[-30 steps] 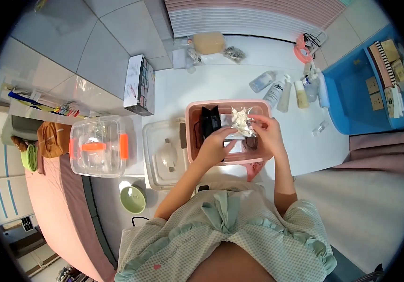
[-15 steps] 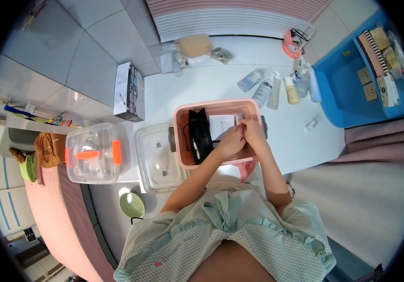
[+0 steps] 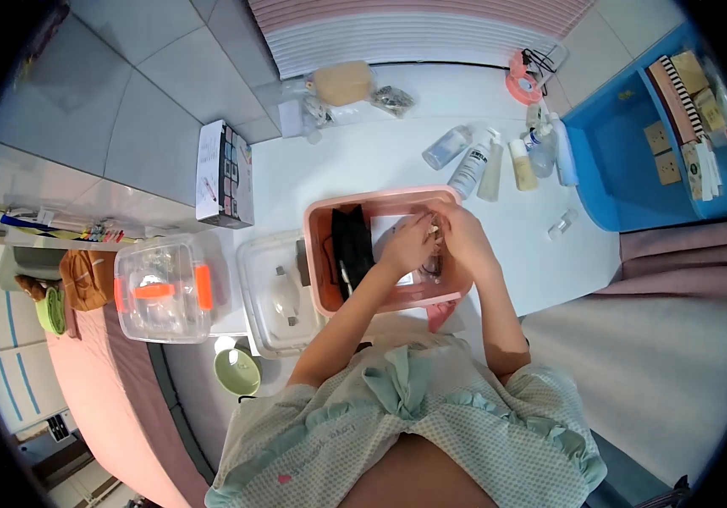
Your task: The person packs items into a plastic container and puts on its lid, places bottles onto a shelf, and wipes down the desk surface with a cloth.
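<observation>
A pink plastic bin (image 3: 317,284) stands on the white table in front of me. My left hand (image 3: 408,247) is inside it, fingers bent and gathered close to my right hand. My right hand (image 3: 462,237) reaches over the bin's right side with its fingers curled down. What lies between the fingers is small and partly hidden; I cannot make it out. A black pouch (image 3: 351,245) stands in the bin's left part, left of my hands. Some white paper or a box (image 3: 383,225) lies beneath my left hand, and a clear plastic packet (image 3: 434,264) shows below the fingers.
A clear lid (image 3: 258,292) lies left of the bin, beside a clear box with orange latches (image 3: 160,309). Several bottles (image 3: 469,169) stand or lie behind on the right. A blue shelf unit (image 3: 609,152) is at far right, a boxed product (image 3: 226,178) at back left.
My hands have drawn slightly apart, the right one higher along the bin's right side. The bin appears slightly lower and further left in view. More of the clear packet shows.
</observation>
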Motion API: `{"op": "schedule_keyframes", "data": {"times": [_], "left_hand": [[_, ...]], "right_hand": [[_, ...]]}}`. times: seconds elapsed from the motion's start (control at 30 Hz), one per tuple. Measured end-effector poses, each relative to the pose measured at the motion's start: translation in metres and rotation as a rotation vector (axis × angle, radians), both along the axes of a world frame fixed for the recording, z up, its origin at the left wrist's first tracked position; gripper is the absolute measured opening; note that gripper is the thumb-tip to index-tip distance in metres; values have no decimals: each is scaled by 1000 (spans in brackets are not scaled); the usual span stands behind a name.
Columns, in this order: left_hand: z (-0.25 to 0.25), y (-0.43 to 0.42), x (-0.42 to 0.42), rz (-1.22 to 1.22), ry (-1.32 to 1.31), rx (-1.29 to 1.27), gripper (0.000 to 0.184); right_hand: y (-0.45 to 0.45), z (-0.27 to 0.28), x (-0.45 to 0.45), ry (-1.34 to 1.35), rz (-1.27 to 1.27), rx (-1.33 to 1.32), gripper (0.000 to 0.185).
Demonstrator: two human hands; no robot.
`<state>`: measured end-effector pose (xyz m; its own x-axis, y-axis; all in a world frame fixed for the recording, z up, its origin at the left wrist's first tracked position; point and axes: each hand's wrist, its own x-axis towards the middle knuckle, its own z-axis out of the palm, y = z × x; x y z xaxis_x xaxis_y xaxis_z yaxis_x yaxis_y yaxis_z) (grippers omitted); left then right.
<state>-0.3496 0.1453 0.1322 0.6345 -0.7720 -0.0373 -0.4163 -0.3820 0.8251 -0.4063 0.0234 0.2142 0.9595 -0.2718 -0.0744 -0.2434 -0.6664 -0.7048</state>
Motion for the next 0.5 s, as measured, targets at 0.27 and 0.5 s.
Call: {"op": "schedule_keyframes", "data": {"times": [0.27, 0.5], "left_hand": [[71, 51, 61, 301, 3, -255, 35], [28, 81, 138, 503, 46, -217, 31]], "right_hand": [[7, -15, 68, -36, 46, 50, 29], [21, -57, 155, -31, 194, 139, 26]]}}
